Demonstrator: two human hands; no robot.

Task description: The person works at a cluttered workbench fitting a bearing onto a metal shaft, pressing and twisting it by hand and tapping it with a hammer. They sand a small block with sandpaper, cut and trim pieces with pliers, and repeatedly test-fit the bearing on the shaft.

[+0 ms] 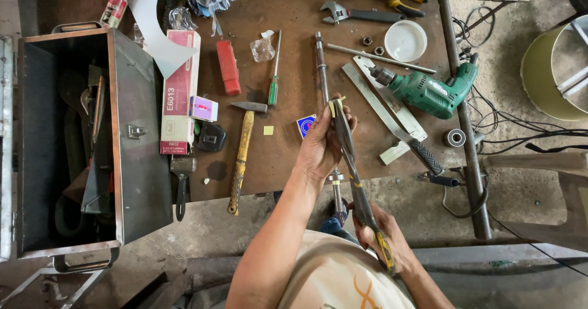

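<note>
My left hand (323, 142) grips the upper end of a long dark metal tool (350, 162), with a small pale tag at its tip near my fingers. My right hand (381, 235) holds the lower end of the same tool by its yellow and black handle, close to my body. The tool runs slanted from upper left to lower right above the edge of the rusty brown worktable (288, 150). A long steel rod (322, 70) lies on the table just behind my left hand.
An open metal toolbox (79, 143) stands at the left. A hammer (243, 150), green screwdriver (274, 70), red box (228, 67), brush (182, 183), wrench (361, 15), white lid (405, 41), green power drill (429, 90) and flat steel strips (383, 110) lie about. A steel pipe (463, 113) runs along the table's right.
</note>
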